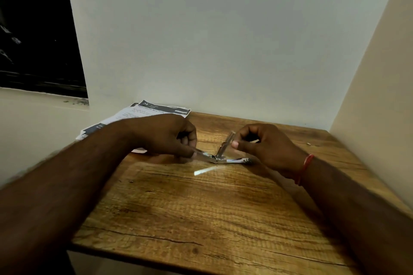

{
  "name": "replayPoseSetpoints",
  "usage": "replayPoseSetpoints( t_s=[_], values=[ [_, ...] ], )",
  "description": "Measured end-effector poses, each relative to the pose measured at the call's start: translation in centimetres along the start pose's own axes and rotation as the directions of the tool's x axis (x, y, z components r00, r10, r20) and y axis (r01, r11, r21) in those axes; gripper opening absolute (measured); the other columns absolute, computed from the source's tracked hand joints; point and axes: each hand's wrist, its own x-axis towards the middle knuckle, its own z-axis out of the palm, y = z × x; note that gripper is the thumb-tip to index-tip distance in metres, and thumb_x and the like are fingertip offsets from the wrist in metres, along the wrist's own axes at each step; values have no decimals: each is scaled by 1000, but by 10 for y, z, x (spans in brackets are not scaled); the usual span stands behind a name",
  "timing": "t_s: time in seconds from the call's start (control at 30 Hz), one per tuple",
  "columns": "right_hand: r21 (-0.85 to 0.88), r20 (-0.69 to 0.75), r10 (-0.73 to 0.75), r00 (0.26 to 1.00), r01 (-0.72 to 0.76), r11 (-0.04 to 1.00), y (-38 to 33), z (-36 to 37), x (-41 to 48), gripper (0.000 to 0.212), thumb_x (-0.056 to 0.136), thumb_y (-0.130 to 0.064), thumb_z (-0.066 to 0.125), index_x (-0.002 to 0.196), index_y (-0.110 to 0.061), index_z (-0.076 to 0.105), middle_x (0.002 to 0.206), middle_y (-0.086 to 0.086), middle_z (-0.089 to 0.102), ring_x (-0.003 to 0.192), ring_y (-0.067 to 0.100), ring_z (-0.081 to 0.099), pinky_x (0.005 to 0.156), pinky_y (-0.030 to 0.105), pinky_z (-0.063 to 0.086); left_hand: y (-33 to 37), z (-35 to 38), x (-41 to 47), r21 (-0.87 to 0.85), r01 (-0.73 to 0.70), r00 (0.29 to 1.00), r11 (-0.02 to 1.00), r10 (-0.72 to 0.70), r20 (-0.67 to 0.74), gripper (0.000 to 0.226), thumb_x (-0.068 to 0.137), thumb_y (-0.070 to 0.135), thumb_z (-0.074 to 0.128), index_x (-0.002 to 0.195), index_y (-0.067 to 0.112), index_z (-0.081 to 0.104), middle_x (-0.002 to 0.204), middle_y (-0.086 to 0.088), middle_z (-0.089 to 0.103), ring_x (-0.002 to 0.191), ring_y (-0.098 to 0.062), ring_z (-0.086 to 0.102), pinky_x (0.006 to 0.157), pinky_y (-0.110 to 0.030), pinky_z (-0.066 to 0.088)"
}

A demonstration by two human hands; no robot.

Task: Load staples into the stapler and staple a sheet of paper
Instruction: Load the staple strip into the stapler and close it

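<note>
The wooden desk [201, 219] is bare on the side nearest the person. Further in, between the two hands, the stapler [220, 159] lies opened out on the desk. It is a small one of shiny metal, so it is probably light, stiff and a little slippery under the fingers; a thin part such as the spring or the pusher could bend if it is forced.

The left hand [165, 134] is closed, and its fingers pinch the left end of the stapler low against the desk. The right hand [266, 145] is closed too, and it holds the raised top arm, which stands tilted up from the hinge. The lower part runs flat toward the right wrist, which wears a red thread [305, 168].

A good hold seems to be at the long side walls, away from the sharp front end. Whether staples are already inside cannot be told, because the picture is blurred.

Behind the left hand, partly hidden by it, lie printed papers [156, 110] with a dark heading. Only the number "34" can be read.
</note>
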Motion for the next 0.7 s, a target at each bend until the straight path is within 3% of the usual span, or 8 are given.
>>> replayPoseSetpoints(
  t_s=[0.1, 0.17, 0.3, 0.4, 0.53, 0.6, 0.7],
  values=[
    [199, -19, 24, 1000, -20, 980, -1, 0, 1, 8, 96, -16, 86, 102, -12, 83, 102, 2, 84, 95, 12, 77, 85, 29, 62, 5, 3, 2, -80, -73, 990, 994, 62, -129, 11, 98, 36, 88, 101, 28, 79, 77, 5, 83, 64, -2, 73, 58, -13, 50],
    [245, 25, 46, 999, -51, 968, -3, 4, -1, 10, 96, -12, 86, 106, -12, 84, 103, 5, 84, 94, 17, 79, 81, 32, 66, 9, 8, 4, -143, -98, 980, 985, 70, -187, 15, 98, 38, 88, 104, 29, 79, 79, 4, 83, 69, -6, 78, 63, -15, 54],
    [157, 87, 8, 996, -22, 987, -4, 14, -4, 12, 96, -17, 87, 107, -21, 86, 103, -2, 87, 95, 10, 82, 79, 23, 66, 15, 18, 8, -234, -132, 967, 963, 73, -246, 21, 96, 39, 90, 106, 23, 80, 85, -5, 84, 78, -20, 83, 72, -29, 62],
    [45, 44, -54, 998, 52, 998, -6, 17, -3, 16, 98, -25, 85, 113, -30, 88, 101, -16, 86, 93, 1, 81, 76, 12, 58, 19, 23, 9, -259, -158, 952, 953, 78, -295, 21, 96, 36, 91, 104, 20, 80, 84, -5, 84, 77, -18, 84, 70, -27, 63],
    [-85, -4, -135, 991, 135, 987, -11, 23, -5, 13, 101, -33, 80, 109, -38, 89, 92, -23, 84, 85, -2, 77, 72, 9, 54, 26, 33, 12, -275, -175, 935, 946, 72, -347, 21, 95, 33, 92, 103, 18, 80, 83, -4, 84, 76, -17, 84, 70, -29, 66],
    [-112, -19, -180, 984, 177, 978, -13, 26, -6, 10, 102, -38, 79, 102, -37, 89, 88, -19, 83, 81, 1, 77, 67, 12, 56, 30, 37, 13, -275, -179, 925, 945, 66, -374, 22, 93, 32, 93, 102, 16, 80, 83, -5, 84, 75, -18, 84, 72, -34, 66],
    [-156, -22, -237, 971, 231, 960, -14, 28, -7, 18, 103, -43, 77, 99, -29, 88, 84, -12, 83, 76, 6, 78, 68, 28, 64, 32, 39, 13, -254, -192, 914, 948, 78, -398, 21, 92, 32, 94, 100, 19, 80, 81, -2, 84, 72, -15, 83, 72, -32, 65]
  ],
)
